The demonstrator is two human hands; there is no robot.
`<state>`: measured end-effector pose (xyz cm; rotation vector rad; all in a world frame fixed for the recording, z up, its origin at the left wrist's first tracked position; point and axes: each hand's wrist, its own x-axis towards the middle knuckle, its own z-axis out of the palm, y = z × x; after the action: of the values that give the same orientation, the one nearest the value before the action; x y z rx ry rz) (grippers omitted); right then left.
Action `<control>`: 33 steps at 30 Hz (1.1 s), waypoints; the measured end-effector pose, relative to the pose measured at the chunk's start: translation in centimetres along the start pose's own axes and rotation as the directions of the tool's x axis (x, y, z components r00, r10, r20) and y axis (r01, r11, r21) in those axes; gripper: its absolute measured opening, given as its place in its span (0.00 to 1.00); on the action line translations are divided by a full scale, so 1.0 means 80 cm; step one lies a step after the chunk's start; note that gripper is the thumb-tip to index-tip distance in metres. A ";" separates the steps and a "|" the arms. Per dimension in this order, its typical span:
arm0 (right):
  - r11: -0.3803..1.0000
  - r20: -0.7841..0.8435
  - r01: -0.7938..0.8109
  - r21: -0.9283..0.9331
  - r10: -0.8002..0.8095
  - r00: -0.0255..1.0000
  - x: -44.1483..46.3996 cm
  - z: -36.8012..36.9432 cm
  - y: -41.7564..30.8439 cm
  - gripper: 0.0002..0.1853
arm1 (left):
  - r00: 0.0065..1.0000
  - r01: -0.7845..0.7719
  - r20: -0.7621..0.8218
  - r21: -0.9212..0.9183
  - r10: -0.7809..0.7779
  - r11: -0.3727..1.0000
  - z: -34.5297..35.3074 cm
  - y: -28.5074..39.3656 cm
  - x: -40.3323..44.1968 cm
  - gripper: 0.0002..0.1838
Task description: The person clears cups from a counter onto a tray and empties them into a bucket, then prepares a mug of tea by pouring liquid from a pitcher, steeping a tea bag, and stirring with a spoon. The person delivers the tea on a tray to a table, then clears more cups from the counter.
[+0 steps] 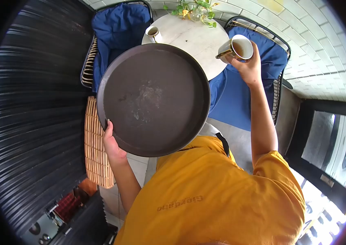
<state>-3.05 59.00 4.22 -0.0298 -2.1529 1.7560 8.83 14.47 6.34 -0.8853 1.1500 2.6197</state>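
My left hand (pixel 114 145) grips the lower left rim of a round dark brown tray (pixel 169 90), thumb on top and the other fingers hidden underneath. Nothing stands on the tray; pale scuffs mark its middle. Out to the right, my right hand (pixel 246 67) is closed around a white cup (pixel 242 45) with a gold-coloured handle and some brown liquid inside. The cup is held over the right edge of a round pale table (pixel 193 38). Another white cup (pixel 153 34) with dark contents stands at that table's left side, just beyond the tray.
A leafy plant in a glass vase (pixel 197 13) stands at the table's back. Chairs with blue cushions flank it, one left (pixel 120 22) and one right (pixel 273 53). A woven wooden piece (pixel 97 151) is beside my left arm. Black corrugated panelling (pixel 38 102) lines the left.
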 end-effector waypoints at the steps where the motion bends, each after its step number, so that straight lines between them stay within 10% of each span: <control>1: 0.999 -0.015 -0.032 0.004 0.032 0.999 0.008 -0.005 0.033 0.39 | 1.000 -0.014 -0.003 -0.039 0.014 0.999 0.004 -0.006 0.000 0.21; 16: 0.960 -0.127 -0.223 -0.166 0.204 0.971 0.040 0.047 0.317 0.42 | 0.974 -0.101 -0.209 -0.076 0.083 0.992 0.054 -0.059 -0.013 0.22; 33: 0.839 -0.093 -0.315 -0.442 0.307 0.947 0.072 0.055 0.317 0.47 | 0.923 -0.158 -0.366 -0.080 0.119 0.984 0.037 -0.077 -0.027 0.24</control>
<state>-15.01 62.02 -19.06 -0.5439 -2.6122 1.3431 11.46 21.08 5.30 -1.4048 1.1963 2.7286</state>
